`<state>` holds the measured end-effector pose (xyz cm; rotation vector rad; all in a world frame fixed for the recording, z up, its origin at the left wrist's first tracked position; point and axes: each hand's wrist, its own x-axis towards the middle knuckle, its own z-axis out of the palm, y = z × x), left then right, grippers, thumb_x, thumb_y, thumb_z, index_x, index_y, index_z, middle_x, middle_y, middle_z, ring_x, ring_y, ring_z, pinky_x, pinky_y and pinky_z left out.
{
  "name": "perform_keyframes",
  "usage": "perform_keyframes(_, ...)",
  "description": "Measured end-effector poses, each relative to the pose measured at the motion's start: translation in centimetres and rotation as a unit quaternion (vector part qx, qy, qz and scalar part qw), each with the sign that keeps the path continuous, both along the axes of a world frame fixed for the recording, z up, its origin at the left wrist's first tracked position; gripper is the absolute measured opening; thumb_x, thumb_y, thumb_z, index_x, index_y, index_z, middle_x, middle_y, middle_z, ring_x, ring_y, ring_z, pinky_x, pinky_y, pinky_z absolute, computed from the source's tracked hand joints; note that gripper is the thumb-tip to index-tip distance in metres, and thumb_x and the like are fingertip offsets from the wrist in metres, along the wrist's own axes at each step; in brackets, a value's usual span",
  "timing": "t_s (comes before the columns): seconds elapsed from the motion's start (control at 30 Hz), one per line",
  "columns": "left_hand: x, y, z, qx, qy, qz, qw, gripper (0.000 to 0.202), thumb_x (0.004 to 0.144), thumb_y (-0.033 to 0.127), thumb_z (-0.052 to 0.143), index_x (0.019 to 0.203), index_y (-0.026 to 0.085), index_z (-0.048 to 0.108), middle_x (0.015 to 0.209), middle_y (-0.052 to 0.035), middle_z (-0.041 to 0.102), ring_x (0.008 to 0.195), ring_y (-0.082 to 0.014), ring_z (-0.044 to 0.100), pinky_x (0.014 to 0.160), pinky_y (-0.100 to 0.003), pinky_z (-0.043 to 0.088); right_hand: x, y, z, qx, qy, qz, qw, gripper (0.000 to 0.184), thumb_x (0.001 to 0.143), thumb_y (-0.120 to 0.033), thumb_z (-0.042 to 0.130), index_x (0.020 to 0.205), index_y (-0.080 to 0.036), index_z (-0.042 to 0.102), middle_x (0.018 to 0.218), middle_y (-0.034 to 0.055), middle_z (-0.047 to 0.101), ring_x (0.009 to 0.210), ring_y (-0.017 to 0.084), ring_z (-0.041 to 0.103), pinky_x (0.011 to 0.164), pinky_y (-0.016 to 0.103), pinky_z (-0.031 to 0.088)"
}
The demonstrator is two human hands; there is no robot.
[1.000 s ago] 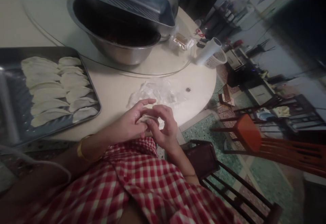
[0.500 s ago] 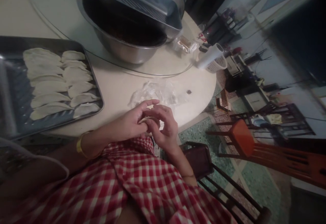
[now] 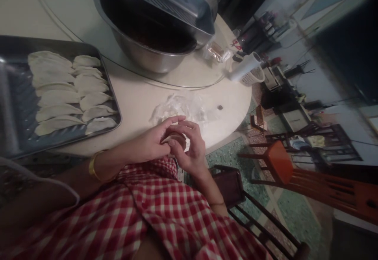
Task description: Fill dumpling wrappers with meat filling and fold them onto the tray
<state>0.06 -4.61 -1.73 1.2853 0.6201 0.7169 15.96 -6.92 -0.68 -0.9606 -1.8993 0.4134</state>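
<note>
Between my two hands is a dumpling (image 3: 175, 138), its pale wrapper partly hidden by the fingers. My left hand (image 3: 153, 140) cups it from the left. From the right, my right hand (image 3: 191, 143) curls round it, the thumb pressed against its near edge. Just beyond the fingers lies a crumpled clear plastic bag (image 3: 180, 104) on the pale table (image 3: 132, 98). To the left, a dark metal tray (image 3: 17, 106) bears two columns of folded dumplings (image 3: 59, 112).
A large steel bowl (image 3: 147, 61) with dark contents stands on the glass turntable (image 3: 203, 77), a ridged metal tray (image 3: 174, 4) resting over it. Near the right edge are a plastic-wrapped packet (image 3: 217, 51) and a white basket (image 3: 252, 75). Chairs, one orange-brown (image 3: 279, 161), stand right.
My fingers have shifted a little on the dumpling, and more of its wrapper shows between them. The view has moved slightly; the tray and bowl stay in place.
</note>
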Motion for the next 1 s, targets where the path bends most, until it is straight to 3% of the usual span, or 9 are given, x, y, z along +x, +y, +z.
perform_keyframes(0.13,-0.1,-0.1,0.2,-0.052,-0.004,-0.018,0.998,0.089,0.072,0.013,0.064,0.149,0.027,0.023,0.11,-0.0054,0.065,0.088,-0.0147,0.063,0.068,-0.023,0.049,0.1,0.4,0.6,-0.022,-0.027,0.04,0.999,0.022,0.086,-0.019,0.06,0.106,-0.027,0.059,0.095,0.0005,0.071,0.097,0.017,0.061,0.088,0.04,0.053)
perform_keyframes(0.37,-0.5,-0.2,0.6,-0.09,0.026,-0.029,0.995,0.095,0.07,0.01,0.06,0.152,0.028,0.018,0.083,0.0025,0.063,0.054,-0.0059,0.051,0.048,-0.017,0.039,-0.1,0.8,0.7,-0.01,-0.029,0.076,0.997,0.015,0.089,-0.016,0.057,0.1,-0.026,0.06,0.087,-0.0014,0.073,0.085,0.014,0.062,0.085,0.036,0.052)
perform_keyframes(0.57,-0.8,-0.3,0.6,-0.108,-0.018,-0.035,0.993,0.096,0.07,0.01,0.065,0.152,0.029,0.019,0.087,0.0019,0.064,0.057,-0.0057,0.054,0.054,-0.018,0.044,0.2,1.0,1.0,-0.01,-0.067,0.096,0.993,0.018,0.089,-0.021,0.06,0.105,-0.026,0.059,0.095,-0.0008,0.074,0.096,0.016,0.063,0.089,0.039,0.053)
perform_keyframes(0.7,-0.9,-0.3,-0.1,-0.094,-0.012,-0.046,0.994,0.095,0.073,0.011,0.064,0.152,0.031,0.016,0.089,0.001,0.064,0.06,-0.0072,0.055,0.052,-0.018,0.042,0.1,1.2,1.1,-0.012,-0.104,0.104,0.989,0.015,0.09,-0.022,0.057,0.103,-0.029,0.061,0.09,-0.0029,0.075,0.094,0.017,0.062,0.089,0.039,0.053)
perform_keyframes(0.83,-1.3,-0.7,-0.2,-0.074,-0.051,-0.003,0.996,0.089,0.07,0.014,0.071,0.148,0.031,0.03,0.109,-0.0039,0.064,0.078,-0.011,0.061,0.066,-0.022,0.049,0.3,0.8,1.2,-0.033,-0.02,0.111,0.993,0.025,0.09,-0.026,0.056,0.115,-0.03,0.06,0.105,0.0,0.072,0.103,0.018,0.063,0.094,0.042,0.053)
perform_keyframes(0.9,-2.4,-1.3,0.0,-0.094,-0.054,0.02,0.994,0.081,0.071,0.018,0.072,0.143,0.031,0.038,0.117,-0.0058,0.062,0.077,-0.011,0.061,0.068,-0.025,0.05,0.4,0.6,1.0,-0.035,0.038,0.093,0.994,0.03,0.089,-0.026,0.056,0.119,-0.029,0.06,0.11,0.0021,0.07,0.109,0.02,0.061,0.093,0.044,0.053)
perform_keyframes(1.0,-5.5,-2.8,0.5,-0.157,0.021,0.097,0.983,0.057,0.08,0.025,0.066,0.135,0.028,0.05,0.099,-0.0029,0.068,0.061,-0.0085,0.057,0.057,-0.023,0.046,0.3,0.6,0.0,-0.051,0.093,0.052,0.993,0.028,0.088,-0.02,0.055,0.113,-0.028,0.063,0.103,0.0027,0.071,0.104,0.02,0.062,0.088,0.043,0.054)
